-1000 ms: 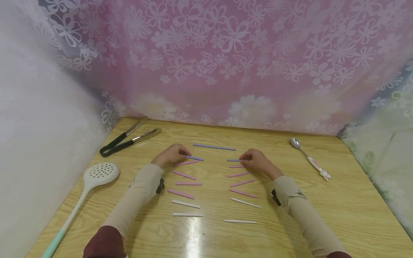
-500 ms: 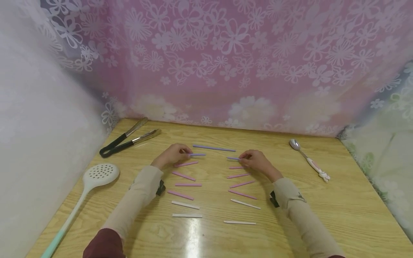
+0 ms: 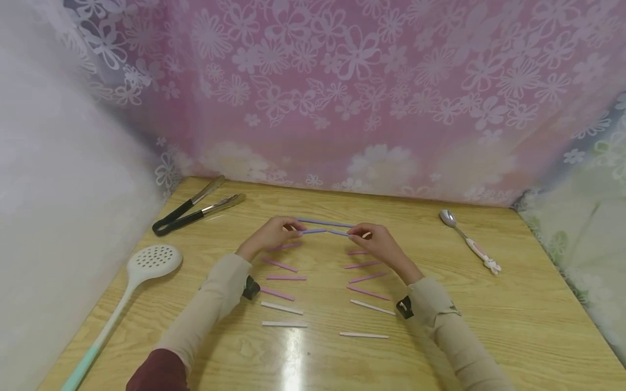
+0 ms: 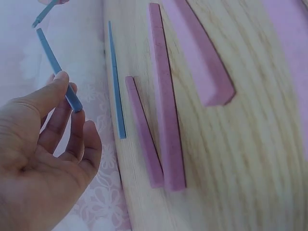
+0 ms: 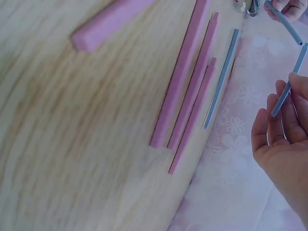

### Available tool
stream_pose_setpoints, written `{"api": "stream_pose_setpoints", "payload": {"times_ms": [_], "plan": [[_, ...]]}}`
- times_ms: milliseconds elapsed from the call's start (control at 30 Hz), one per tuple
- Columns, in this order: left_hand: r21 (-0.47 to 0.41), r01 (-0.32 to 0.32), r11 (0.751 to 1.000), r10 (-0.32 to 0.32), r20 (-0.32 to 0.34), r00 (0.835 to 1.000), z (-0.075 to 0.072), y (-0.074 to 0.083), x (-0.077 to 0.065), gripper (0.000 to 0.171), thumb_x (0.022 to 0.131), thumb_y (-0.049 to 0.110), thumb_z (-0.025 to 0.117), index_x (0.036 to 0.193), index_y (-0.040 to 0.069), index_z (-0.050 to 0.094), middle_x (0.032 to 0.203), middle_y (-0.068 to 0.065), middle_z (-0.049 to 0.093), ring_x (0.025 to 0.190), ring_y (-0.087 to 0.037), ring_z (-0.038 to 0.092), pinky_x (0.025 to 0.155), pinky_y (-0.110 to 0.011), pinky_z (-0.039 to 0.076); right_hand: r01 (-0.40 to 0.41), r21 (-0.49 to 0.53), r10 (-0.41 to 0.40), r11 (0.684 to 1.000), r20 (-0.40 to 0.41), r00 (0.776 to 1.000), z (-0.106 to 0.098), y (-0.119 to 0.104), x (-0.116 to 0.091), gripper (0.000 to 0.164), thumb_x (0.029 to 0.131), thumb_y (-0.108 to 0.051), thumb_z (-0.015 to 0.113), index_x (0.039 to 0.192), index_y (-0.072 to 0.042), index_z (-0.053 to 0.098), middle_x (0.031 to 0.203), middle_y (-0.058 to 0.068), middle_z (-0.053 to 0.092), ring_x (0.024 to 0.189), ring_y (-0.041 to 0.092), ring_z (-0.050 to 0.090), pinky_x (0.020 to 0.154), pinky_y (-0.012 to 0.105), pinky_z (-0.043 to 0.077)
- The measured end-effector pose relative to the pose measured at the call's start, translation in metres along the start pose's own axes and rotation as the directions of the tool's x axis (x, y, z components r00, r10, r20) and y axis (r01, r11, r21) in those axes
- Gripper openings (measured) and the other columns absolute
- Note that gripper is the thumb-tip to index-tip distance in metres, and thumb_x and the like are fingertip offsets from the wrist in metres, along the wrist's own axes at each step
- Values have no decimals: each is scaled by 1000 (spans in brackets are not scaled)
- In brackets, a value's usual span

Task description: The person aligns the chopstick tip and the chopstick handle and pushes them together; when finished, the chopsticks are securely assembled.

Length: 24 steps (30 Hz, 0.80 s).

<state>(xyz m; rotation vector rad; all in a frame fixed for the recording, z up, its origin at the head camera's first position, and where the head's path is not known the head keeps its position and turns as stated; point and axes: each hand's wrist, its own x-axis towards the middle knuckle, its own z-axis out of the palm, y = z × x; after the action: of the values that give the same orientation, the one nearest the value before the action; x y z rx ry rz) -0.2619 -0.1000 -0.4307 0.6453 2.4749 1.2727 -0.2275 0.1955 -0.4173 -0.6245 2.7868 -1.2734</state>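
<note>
My left hand (image 3: 274, 234) pinches a blue chopstick half (image 3: 314, 231) between thumb and fingers, lifted off the table. Opposite it, my right hand (image 3: 377, 243) pinches another blue chopstick half (image 3: 338, 233), also raised. Their inner ends face each other; a small gap shows between them in the left wrist view. In the right wrist view, the right piece (image 5: 283, 98) has a narrow peg at its tip. Behind them on the table lies a longer blue chopstick (image 3: 325, 222). Pink pieces (image 3: 286, 278) and white pieces (image 3: 282, 308) lie in two columns nearer me.
Black-handled tongs (image 3: 195, 212) lie at the back left, and a white slotted skimmer (image 3: 154, 262) at the left side. A spoon (image 3: 469, 241) with a rabbit-shaped handle end lies at the right. A flowered pink curtain (image 3: 313, 98) hangs behind the wooden table (image 3: 323, 358).
Both hands have lifted their blue pieces and moved inward toward each other. The pieces' inner ends, far apart before, are now close together. The other sticks have stayed in place.
</note>
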Motion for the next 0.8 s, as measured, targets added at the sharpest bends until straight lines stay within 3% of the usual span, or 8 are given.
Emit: {"api": "stream_pose_setpoints", "payload": {"times_ms": [333, 800], "plan": [[-6, 10, 1000, -10, -1, 1000, 0, 5, -1, 22, 94, 18, 60, 113, 9, 67, 111, -6, 64, 105, -24, 54, 92, -39, 46, -20, 24, 20, 1000, 13, 1000, 2, -1, -1, 19, 93, -17, 63, 103, -2, 69, 99, 10, 69, 86, 22, 63, 76, 32, 54], [48, -55, 997, 56, -4, 998, 1, 6, -2, 23, 96, 17, 58, 115, 7, 65, 108, -5, 64, 99, -20, 54, 86, -34, 48, -2, -33, 2, 999, 8, 1000, 1, 0, -1, 18, 92, -13, 63, 103, 1, 69, 98, 11, 69, 79, 18, 61, 71, 28, 52]]}}
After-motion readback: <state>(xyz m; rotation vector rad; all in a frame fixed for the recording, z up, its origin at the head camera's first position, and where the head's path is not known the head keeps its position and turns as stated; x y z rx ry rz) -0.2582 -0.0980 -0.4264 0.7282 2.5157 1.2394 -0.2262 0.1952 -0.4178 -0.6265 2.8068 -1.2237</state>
